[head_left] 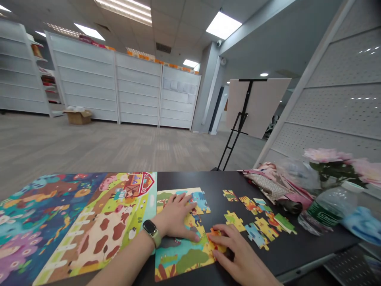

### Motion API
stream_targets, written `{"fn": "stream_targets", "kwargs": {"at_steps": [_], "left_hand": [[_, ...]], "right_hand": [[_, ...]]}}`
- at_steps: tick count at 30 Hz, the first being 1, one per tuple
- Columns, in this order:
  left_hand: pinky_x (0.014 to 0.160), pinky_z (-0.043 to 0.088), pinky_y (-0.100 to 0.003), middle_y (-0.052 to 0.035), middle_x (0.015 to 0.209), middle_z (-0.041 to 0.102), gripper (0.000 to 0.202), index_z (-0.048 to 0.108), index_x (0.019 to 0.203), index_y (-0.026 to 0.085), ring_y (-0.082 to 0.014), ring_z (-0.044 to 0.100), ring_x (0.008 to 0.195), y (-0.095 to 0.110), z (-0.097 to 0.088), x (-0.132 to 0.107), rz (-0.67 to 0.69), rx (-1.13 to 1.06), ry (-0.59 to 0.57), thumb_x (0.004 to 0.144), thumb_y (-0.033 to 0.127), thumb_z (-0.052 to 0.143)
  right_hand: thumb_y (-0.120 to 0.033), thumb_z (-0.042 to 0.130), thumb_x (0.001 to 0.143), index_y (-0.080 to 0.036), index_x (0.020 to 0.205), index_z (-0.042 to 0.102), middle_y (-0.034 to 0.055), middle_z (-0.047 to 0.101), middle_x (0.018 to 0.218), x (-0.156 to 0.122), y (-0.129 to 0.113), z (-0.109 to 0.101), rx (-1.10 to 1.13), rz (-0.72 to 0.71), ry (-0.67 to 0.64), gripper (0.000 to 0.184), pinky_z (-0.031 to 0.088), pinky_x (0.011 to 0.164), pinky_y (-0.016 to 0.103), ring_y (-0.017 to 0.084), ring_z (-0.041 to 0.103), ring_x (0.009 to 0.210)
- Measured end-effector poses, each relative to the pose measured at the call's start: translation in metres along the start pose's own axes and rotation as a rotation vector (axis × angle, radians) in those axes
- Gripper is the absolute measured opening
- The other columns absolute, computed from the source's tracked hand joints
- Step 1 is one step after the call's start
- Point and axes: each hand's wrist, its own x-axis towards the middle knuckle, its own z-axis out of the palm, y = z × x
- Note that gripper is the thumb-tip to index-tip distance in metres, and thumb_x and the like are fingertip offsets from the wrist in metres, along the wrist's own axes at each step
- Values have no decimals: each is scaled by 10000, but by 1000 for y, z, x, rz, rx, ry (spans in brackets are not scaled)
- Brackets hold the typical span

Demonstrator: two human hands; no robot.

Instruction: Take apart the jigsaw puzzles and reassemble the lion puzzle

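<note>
A partly assembled colourful jigsaw puzzle lies on the black table in front of me. My left hand, with a watch on the wrist, lies flat on the puzzle with its fingers spread. My right hand rests at the puzzle's right edge, its fingertips pressing an orange and yellow piece against the assembled part. Several loose puzzle pieces are scattered on the table to the right of my hands.
Two finished puzzle boards, a cow farm scene and a colourful one, lie at the left. At the right are a water bottle, patterned fabric, pink flowers and a blue item. Beyond stand an easel, white shelving and a cardboard box.
</note>
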Motion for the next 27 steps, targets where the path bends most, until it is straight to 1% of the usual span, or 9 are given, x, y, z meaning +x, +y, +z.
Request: {"fn": "stream_targets", "kwargs": {"at_steps": [4, 6, 9, 13, 18, 21, 24, 25, 27], "left_hand": [[1177, 125, -671, -134, 1610, 298, 1074, 420, 1497, 287, -446, 231, 1469, 1, -1, 0, -7, 2, -2, 630, 886, 627], [1175, 123, -678, -138, 1608, 300, 1078, 422, 1496, 288, -448, 231, 1469, 1, -1, 0, -8, -4, -4, 624, 885, 637], [1176, 123, -680, -130, 1611, 297, 1079, 424, 1495, 298, -455, 232, 1467, 2, -1, 0, -8, -9, -3, 616, 882, 651], [1179, 133, -673, -134, 1615, 284, 1074, 422, 1499, 297, -445, 226, 1472, 3, -1, 0, -21, -7, -5, 623, 874, 657], [1180, 122, -681, -134, 1612, 289, 1076, 427, 1497, 293, -453, 220, 1472, 4, -2, -1, -27, -16, -5, 619, 864, 672], [1183, 127, -671, -132, 1611, 293, 1065, 428, 1496, 295, -441, 225, 1474, 4, -2, -1, -24, -12, -5, 626, 860, 669], [1184, 140, -661, -137, 1610, 296, 1060, 424, 1498, 289, -429, 234, 1475, 3, -2, 0, -14, -2, -2, 636, 855, 665], [1182, 143, -662, -139, 1610, 293, 1060, 422, 1499, 289, -429, 234, 1474, 3, -1, 0, -13, 1, -2, 637, 854, 666], [1178, 140, -668, -143, 1613, 286, 1064, 417, 1501, 289, -435, 232, 1473, 2, 0, 0, -12, 2, -1, 636, 856, 665]], "right_hand": [[-333, 605, 904, -288, 1324, 620, 119, 551, 1408, -3, 3, -9, 4, -37, -91, 423, 408, 1135, 503, 295, 475, 1355], [-313, 627, 881, -291, 1320, 619, 116, 544, 1416, -3, 2, -12, 23, -31, -121, 439, 406, 1138, 499, 295, 470, 1362], [-248, 636, 846, -283, 1254, 649, 108, 571, 1367, -1, 0, -12, 52, -14, -104, 410, 433, 1119, 454, 275, 510, 1322], [-180, 669, 761, -258, 1202, 655, 107, 600, 1289, -5, 5, -9, 45, -11, -48, 448, 481, 1067, 414, 272, 565, 1248], [-267, 620, 875, -287, 1188, 665, 104, 606, 1306, -22, 37, -12, -67, -67, 76, 317, 486, 1063, 463, 285, 547, 1273], [-271, 531, 926, -302, 1243, 653, 100, 579, 1382, -21, 64, -27, -116, 2, 128, 341, 424, 1115, 525, 288, 509, 1326], [-245, 497, 893, -270, 1342, 605, 97, 535, 1460, -5, 87, -47, -92, 92, 50, 463, 323, 1179, 559, 295, 443, 1396], [-255, 522, 866, -259, 1349, 602, 94, 538, 1464, 2, 93, -54, -65, 120, -8, 490, 313, 1186, 551, 302, 439, 1401], [-279, 593, 806, -253, 1323, 622, 81, 582, 1424, 15, 103, -66, -4, 182, -106, 519, 354, 1170, 512, 310, 487, 1363]]}}
